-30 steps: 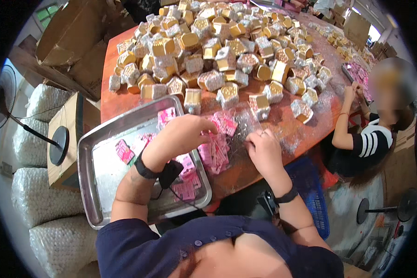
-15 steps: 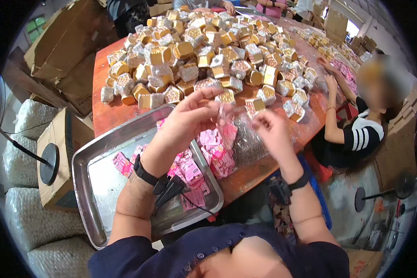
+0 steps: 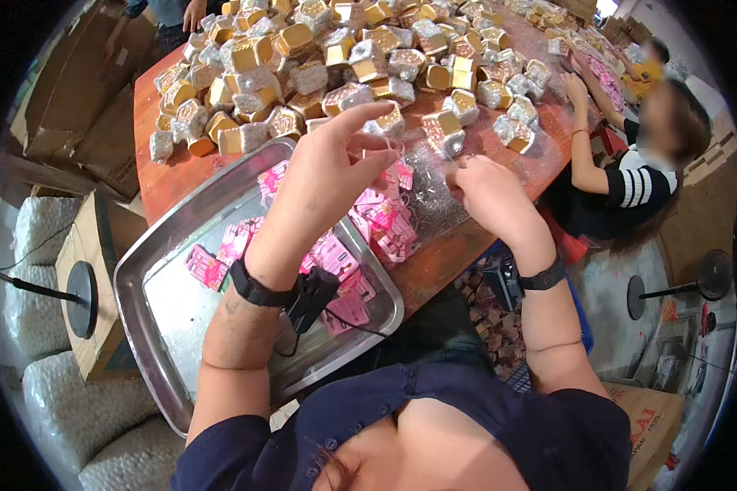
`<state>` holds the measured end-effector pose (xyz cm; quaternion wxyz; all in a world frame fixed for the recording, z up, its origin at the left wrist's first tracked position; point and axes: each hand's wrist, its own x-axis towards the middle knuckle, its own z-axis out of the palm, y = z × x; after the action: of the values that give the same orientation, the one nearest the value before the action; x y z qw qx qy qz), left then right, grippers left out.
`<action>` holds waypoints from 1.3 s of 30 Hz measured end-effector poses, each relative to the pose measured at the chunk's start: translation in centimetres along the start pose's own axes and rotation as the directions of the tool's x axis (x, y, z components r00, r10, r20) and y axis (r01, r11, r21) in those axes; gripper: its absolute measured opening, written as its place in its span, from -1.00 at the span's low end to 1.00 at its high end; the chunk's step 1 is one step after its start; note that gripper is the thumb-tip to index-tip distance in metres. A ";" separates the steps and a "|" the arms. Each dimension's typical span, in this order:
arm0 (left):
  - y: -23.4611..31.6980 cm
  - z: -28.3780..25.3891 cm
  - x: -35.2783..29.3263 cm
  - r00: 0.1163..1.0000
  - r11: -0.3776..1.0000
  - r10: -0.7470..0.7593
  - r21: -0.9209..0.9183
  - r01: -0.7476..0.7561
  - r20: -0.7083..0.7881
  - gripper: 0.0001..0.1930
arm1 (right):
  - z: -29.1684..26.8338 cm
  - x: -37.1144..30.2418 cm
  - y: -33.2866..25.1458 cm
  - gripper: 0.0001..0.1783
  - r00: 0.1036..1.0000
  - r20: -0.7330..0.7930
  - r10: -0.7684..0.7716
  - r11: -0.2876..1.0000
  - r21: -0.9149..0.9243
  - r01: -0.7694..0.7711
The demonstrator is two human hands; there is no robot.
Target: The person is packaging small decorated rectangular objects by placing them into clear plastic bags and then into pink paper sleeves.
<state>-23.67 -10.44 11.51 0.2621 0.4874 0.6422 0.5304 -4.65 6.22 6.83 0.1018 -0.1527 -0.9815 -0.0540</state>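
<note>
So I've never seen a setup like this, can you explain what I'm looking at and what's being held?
There's no machine here: the left hand and right hand belong to the person wearing the camera. It sits on their head, looking down through a very wide lens, so straight edges bend.

On the orange-red table lies a big heap of gold pieces in clear wrap. A metal tray holds some pink cards, and more lie beside it, below the left hand. The fingers of both hands are bent, but whether they hold something small, I can't tell.
</note>
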 end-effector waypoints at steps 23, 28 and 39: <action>0.6 2.3 -1.4 0.987 0.942 0.058 -0.335 -0.005 0.151 -0.56 | -2.5 0.6 -5.6 -0.91 0.914 -0.144 0.379 -0.059 0.982 0.180; 0.0 2.4 -1.5 0.971 0.968 0.234 -0.076 -0.237 -0.043 -0.59 | -1.5 0.2 -5.8 -0.89 0.914 -0.092 0.395 -0.101 0.985 0.143; -2.4 3.0 -0.3 0.922 0.922 0.387 0.000 -0.387 -0.009 -0.69 | -0.5 0.0 -6.3 -0.86 0.956 0.241 0.169 -0.785 0.619 -0.017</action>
<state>-21.83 -9.30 8.33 0.1497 0.6019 0.5340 0.5746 -6.47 0.21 6.85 0.2232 -0.0928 -0.3438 0.9074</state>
